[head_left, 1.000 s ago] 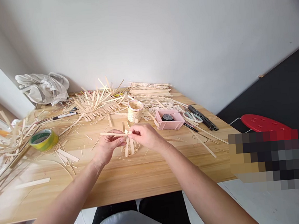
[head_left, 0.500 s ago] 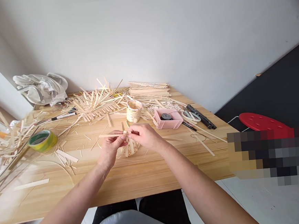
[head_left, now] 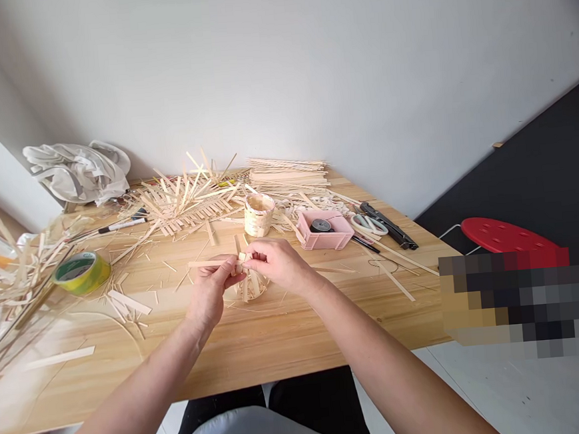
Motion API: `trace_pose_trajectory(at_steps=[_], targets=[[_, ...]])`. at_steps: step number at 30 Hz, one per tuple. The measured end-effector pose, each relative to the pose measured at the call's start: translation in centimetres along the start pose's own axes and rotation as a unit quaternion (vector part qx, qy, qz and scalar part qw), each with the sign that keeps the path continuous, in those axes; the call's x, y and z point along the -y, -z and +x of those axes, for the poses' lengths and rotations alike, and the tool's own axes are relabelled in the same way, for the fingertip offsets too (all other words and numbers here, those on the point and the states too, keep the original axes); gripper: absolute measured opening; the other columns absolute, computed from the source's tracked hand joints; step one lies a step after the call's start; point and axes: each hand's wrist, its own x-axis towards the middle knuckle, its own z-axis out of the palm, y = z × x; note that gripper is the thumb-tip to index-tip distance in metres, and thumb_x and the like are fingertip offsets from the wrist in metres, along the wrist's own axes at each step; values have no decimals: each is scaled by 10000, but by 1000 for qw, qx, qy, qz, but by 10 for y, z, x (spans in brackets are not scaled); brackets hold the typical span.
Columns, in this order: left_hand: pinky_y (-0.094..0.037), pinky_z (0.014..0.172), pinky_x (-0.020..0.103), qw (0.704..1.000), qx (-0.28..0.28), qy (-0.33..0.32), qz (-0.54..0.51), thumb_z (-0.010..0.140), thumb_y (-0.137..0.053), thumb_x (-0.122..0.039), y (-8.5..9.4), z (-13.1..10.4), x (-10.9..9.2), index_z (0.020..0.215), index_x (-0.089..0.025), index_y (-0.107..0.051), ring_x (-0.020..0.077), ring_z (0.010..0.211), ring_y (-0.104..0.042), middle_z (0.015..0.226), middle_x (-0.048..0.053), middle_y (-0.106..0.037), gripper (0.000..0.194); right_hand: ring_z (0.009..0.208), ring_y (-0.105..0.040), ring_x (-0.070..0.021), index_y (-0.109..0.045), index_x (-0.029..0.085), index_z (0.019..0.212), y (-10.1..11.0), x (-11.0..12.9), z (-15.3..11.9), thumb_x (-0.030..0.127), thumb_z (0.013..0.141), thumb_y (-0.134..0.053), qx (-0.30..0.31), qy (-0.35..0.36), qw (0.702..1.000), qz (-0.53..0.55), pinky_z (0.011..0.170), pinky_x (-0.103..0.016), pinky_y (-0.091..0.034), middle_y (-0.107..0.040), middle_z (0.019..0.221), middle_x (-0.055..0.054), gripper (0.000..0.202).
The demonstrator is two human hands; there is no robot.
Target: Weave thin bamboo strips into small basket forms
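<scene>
Pale bamboo strips (head_left: 205, 264) cross one another between my two hands, over the middle of the table. My left hand (head_left: 209, 287) pinches them from the left, thumb on top, with one strip sticking out past its knuckles. From the right, the fingertips of my right hand (head_left: 278, 263) close on the strips at the crossing. Just below and behind the fingers, a small round woven piece (head_left: 256, 288) with spreading strips rests on the table, partly hidden. A small woven bamboo cup (head_left: 259, 216) stands upright beyond my hands.
Loose strips (head_left: 183, 202) and a stack of strips (head_left: 289, 173) lie along the wall. Rightward are a pink basket (head_left: 327, 231) with a black spool, white-handled scissors (head_left: 369, 224) and a black cutter (head_left: 390, 227). A tape roll (head_left: 82, 273) and a marker (head_left: 122, 225) lie leftward.
My left thumb and fingers have shifted slightly left, showing more of the crossing. My right hand stays nearly in place, fingertips still on the strips.
</scene>
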Motion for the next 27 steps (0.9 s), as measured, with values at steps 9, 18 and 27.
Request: trace_pose_trajectory(at_steps=[9, 18, 27], targets=[[-527, 704, 269, 1000, 14, -21, 17, 705, -655, -361, 1, 0, 3, 701, -150, -636, 91, 686, -556, 687, -13, -574, 212, 589, -408, -88, -518, 152, 608, 2, 5, 4, 108, 727, -594, 9, -32, 998, -43, 555, -208, -261, -479, 599, 37, 149], [-496, 815, 326, 974, 151, -42, 166, 739, -504, -179, 28, 5, 4, 929, -182, -677, 206, 981, -571, 1033, 57, -652, 257, 518, -374, -67, -554, 146, 580, 6, -1, 0, 125, 728, -585, 9, -26, 1000, -2, 526, -200, -256, -435, 534, 55, 154], [-473, 748, 278, 903, 244, -130, 329, 718, -637, -344, 47, 29, -3, 795, -172, -695, 169, 775, -621, 830, 59, -703, 197, 495, -345, -57, -570, 140, 596, 13, 3, -1, 151, 717, -595, 14, -49, 998, 34, 519, -199, -258, -402, 515, 72, 124]])
